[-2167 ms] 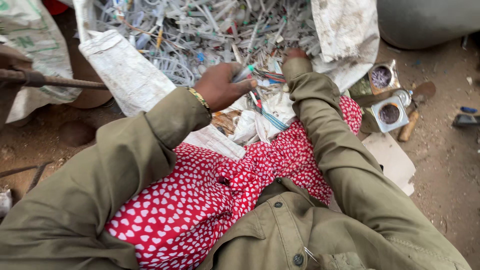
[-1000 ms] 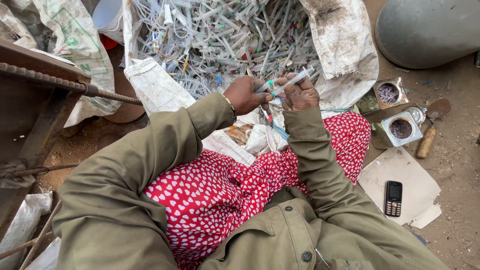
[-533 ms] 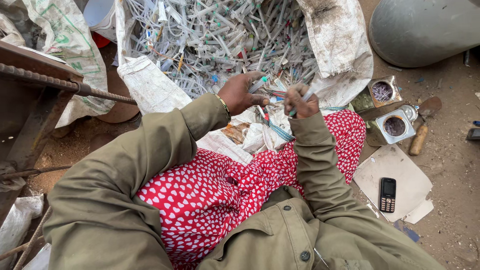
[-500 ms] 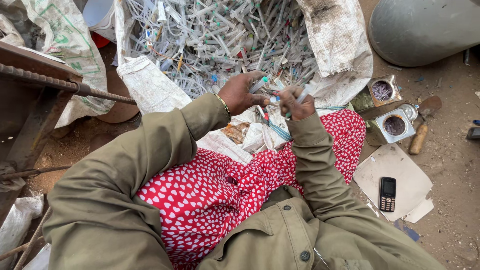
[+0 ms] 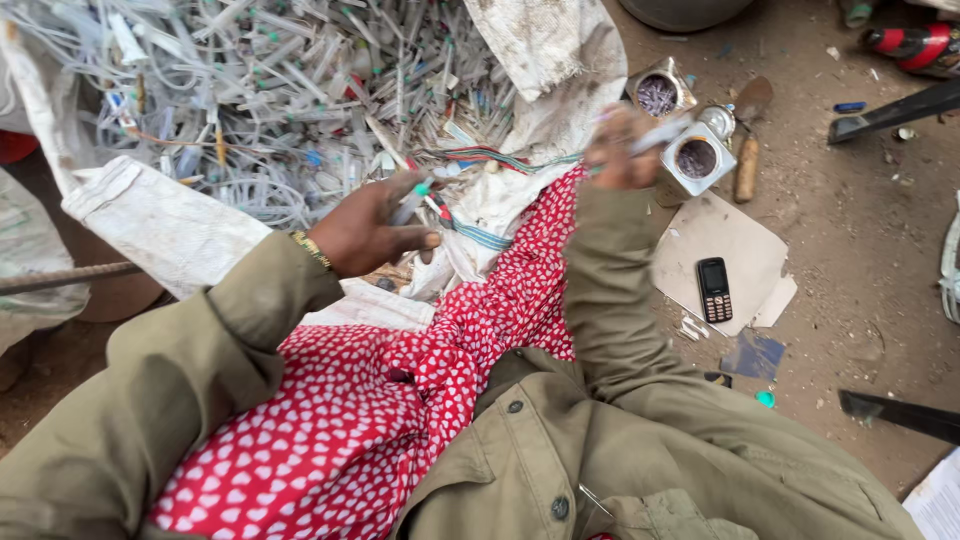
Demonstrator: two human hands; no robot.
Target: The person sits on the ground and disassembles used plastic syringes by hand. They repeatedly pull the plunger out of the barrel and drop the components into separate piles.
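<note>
While tins (image 5: 697, 158) flank it, phone (image 5: 714, 289) rests on cardboard (image 5: 722, 236).

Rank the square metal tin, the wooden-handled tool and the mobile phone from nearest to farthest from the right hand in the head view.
From the right hand:
1. Square metal tin, just to its right.
2. Wooden-handled tool, right of that tin.
3. Mobile phone, lower right on the cardboard.

Olive jacket sleeves, gold bracelet (image 5: 311, 249)
</note>
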